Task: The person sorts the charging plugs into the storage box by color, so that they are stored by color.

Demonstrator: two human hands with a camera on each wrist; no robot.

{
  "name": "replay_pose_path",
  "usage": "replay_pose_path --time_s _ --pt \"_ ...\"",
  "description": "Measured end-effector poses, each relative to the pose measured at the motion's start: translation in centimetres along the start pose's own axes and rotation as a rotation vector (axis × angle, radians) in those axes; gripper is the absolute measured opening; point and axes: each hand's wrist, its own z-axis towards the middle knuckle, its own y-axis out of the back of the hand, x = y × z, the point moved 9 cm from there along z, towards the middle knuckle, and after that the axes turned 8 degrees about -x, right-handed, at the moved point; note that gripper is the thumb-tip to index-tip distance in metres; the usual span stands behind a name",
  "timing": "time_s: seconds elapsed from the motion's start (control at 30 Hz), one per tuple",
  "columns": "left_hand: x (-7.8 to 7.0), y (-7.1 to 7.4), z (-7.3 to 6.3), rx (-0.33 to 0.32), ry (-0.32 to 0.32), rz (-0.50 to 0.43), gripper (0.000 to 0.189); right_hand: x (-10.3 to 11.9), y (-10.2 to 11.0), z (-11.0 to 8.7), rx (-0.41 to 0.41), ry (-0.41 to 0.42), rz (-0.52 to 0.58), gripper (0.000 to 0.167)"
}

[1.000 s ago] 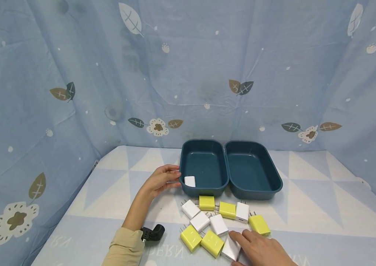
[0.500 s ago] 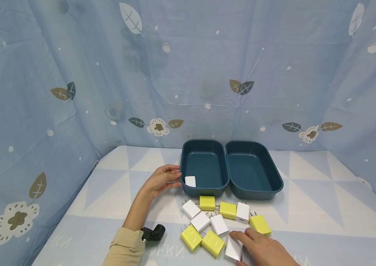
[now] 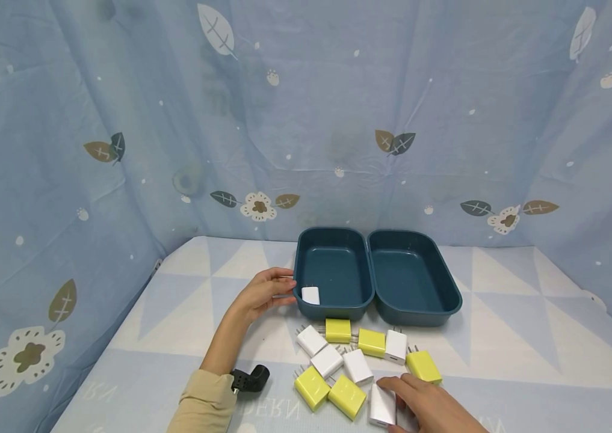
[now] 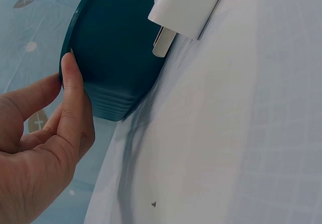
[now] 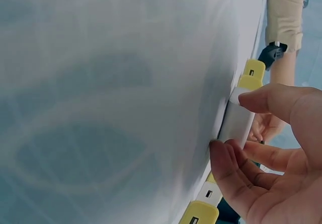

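My left hand (image 3: 263,293) holds the left rim of a dark teal bin (image 3: 333,311), its fingers bent at the edge, as the left wrist view also shows. One white charger plug (image 3: 310,295) lies in that bin's near left corner. My right hand (image 3: 429,404) grips another white charger (image 3: 383,405) by its two ends, between thumb and fingers, at the near edge of a group of chargers. In the right wrist view this white charger (image 5: 236,121) sits on the tabletop. Yellow chargers (image 3: 347,397) and white chargers (image 3: 327,361) lie close by, prongs mostly pointing away.
A second teal bin (image 3: 416,317) stands right beside the first, with nothing seen inside. More yellow chargers (image 3: 423,366) lie in front of the bins. A patterned cloth (image 3: 522,337) covers the table, and a blue curtain (image 3: 306,120) hangs behind.
The right hand has turned the white charger more upright in view and shifted it slightly right, away from the yellow charger beside it. The left hand stays at the bin.
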Motion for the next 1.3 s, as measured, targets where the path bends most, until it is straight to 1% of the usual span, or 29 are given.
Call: replay_pose_path --time_s 0.17,0.53,0.77,1.0,1.3 --pt "0.04 0.01 -0.02 0.003 0.001 -0.003 0.040 -0.11 0.00 -0.02 0.009 0.005 0.115 0.052" --pt "-0.04 -0.06 0.10 0.000 0.005 -0.006 0.040 -0.61 -0.02 0.18 0.032 -0.018 0.233 0.049" --pt "-0.05 -0.08 0.00 0.001 0.002 -0.008 0.040 -0.74 0.04 0.09 0.032 -0.013 0.270 0.050" --pt "-0.01 -0.05 -0.05 0.006 -0.001 -0.014 0.041 -0.82 0.18 0.04 0.023 -0.023 0.336 0.050" --pt "0.09 -0.04 0.06 0.010 -0.001 -0.019 0.040 -0.79 0.35 -0.03 0.008 -0.027 0.362 0.051"
